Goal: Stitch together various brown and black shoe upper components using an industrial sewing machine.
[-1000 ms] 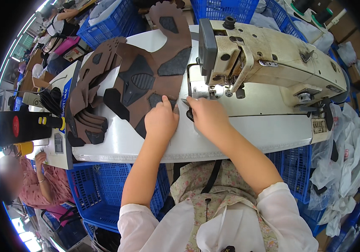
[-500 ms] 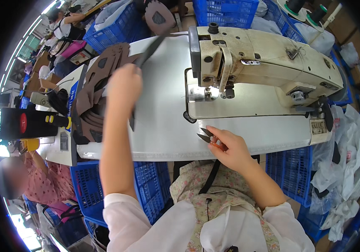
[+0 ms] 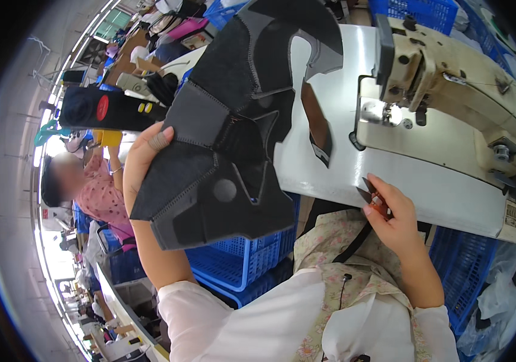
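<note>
My left hand (image 3: 149, 148) grips the left edge of a large black and dark grey stitched fabric panel (image 3: 210, 120), its thumb on the near face and a wrap around one digit. The panel is raised close in front of me, with zigzag seams, a round grey patch and a curved cutout. A brown strip (image 3: 315, 114) shows at its right side. In my right hand (image 3: 393, 211) are thread snips (image 3: 377, 202) with an orange handle, their two dark blades apart and pointing up left, over the table's front edge.
A cream sewing machine (image 3: 451, 78) stands on the white table (image 3: 324, 175) at the right. Blue crates (image 3: 234, 262) sit below the table. At the left are a black machine head (image 3: 104, 108) and a seated person (image 3: 101, 193) in pink. Plastic bags (image 3: 508, 301) hang at the lower right.
My left hand has come nearer and left, lifting the panel up before me, where it covers the table's left part. The view has turned left; my right hand still holds the snips.
</note>
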Motion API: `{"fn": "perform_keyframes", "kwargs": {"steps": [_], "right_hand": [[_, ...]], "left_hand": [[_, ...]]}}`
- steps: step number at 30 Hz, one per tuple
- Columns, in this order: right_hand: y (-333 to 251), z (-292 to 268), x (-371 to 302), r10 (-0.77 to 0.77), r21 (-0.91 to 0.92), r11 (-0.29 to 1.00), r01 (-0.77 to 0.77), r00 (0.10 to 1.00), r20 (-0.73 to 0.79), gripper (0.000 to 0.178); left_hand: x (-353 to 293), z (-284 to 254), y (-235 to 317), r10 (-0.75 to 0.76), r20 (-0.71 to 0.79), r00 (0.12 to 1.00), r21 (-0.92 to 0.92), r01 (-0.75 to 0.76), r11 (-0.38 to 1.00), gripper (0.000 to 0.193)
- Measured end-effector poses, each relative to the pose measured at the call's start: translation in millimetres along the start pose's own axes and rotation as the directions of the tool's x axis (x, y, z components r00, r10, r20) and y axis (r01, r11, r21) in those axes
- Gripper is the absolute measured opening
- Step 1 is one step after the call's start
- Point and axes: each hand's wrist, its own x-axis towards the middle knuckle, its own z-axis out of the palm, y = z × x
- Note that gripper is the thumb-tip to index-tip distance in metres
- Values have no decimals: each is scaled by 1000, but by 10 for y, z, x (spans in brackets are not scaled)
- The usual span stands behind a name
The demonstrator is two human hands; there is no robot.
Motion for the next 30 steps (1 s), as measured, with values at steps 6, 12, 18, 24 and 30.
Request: {"fn": "perform_keyframes", "kwargs": {"steps": [6,12,18,24,30], "right_hand": [[-65,165,-53,-42,145,989,37,999,31,53],[-275,409,-69,224,540,807,-240,970,97,35],[-76,598,-6,524,591,494,-638,761,384,32],[-115,618,-28,477,650,464,-602,788,389,39],[41,645,-162,453,612,438,-658,750,482,38]], "left_hand": [[-326,-14,-257,-27,-81,996,-216,9,976,42],[-468,28,-511,-52,-91,994,-357,16,934,37],[-702,119,-843,-127,-63,990,-581,67,811,50],[-1014,70,-966,-208,14,978,-681,162,715,49],[-1038,102,-988,-190,-73,979,-464,135,876,79]]}}
